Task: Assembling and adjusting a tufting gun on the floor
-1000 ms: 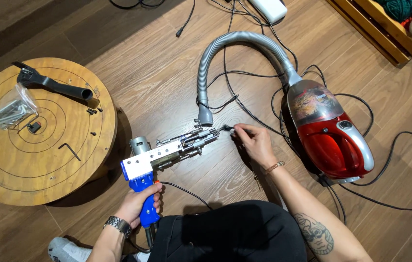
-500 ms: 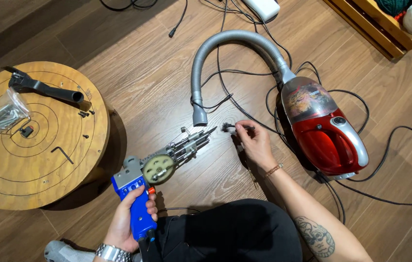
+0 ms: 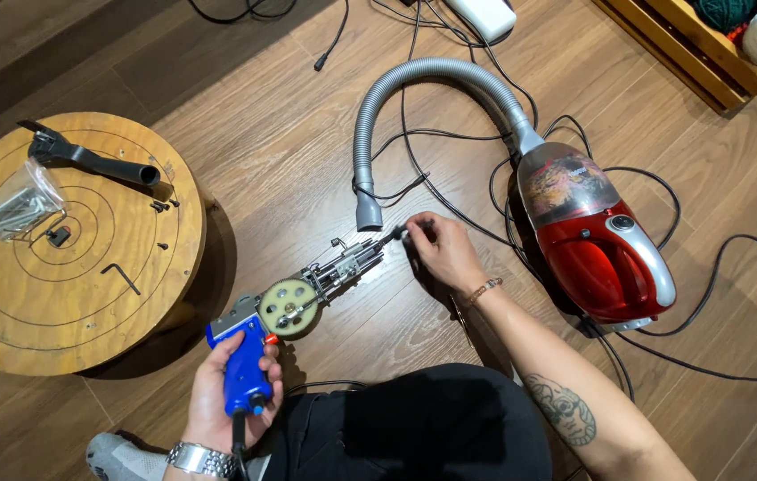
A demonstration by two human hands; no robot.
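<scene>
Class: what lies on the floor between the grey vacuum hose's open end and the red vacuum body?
In the head view, black cables cross the wooden floor between the hose end and the red vacuum.

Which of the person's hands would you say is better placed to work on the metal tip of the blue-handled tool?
The right hand, probably: its fingers already pinch at the tool's metal tip, while the left hand is wrapped around the blue handle, steadying it.
</scene>
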